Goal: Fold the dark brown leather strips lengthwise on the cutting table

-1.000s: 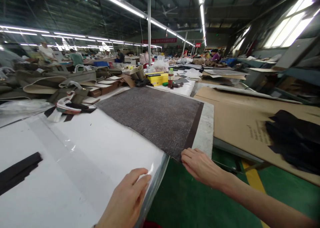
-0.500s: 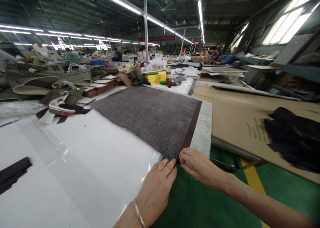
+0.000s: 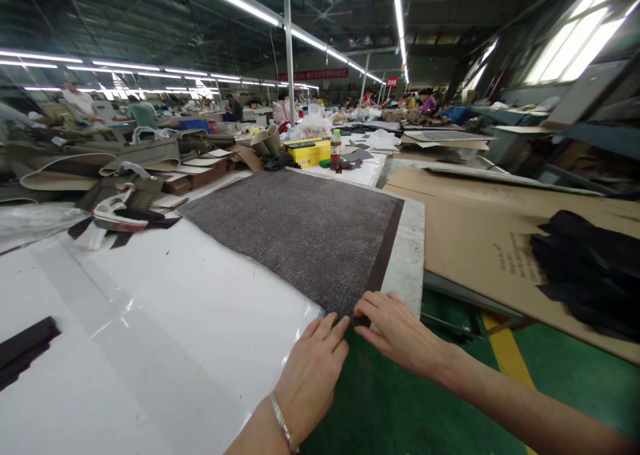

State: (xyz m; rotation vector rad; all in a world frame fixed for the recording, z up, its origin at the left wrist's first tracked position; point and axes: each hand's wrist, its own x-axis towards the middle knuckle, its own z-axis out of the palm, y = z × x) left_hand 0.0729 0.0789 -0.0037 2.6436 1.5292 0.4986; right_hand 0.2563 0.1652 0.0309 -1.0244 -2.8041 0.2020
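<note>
A large dark brown-grey speckled sheet [image 3: 300,232] lies flat on a pale board, with a smooth dark strip [image 3: 387,252] along its right edge. At the sheet's near corner my right hand [image 3: 395,328] is closed, thumb and fingertips pinching the end of the dark strip. My left hand [image 3: 317,368], with a silver bangle at the wrist, rests its stretched fingers on the sheet's near edge beside it. The left thumb is hidden. Both hands' fingertips nearly meet at the corner.
A white plastic-covered tabletop [image 3: 165,335] extends left, holding dark strips [image 3: 25,348]. Brown cardboard [image 3: 465,222] with black pieces [image 3: 595,268] lies right. Behind the sheet stand a yellow box [image 3: 307,154] and a drink bottle [image 3: 335,150]. Several people work far back.
My right hand has shifted slightly left at the corner, its thumb now more apart from the fingers. My left hand has moved slightly left and up. The sheet lies as before.
</note>
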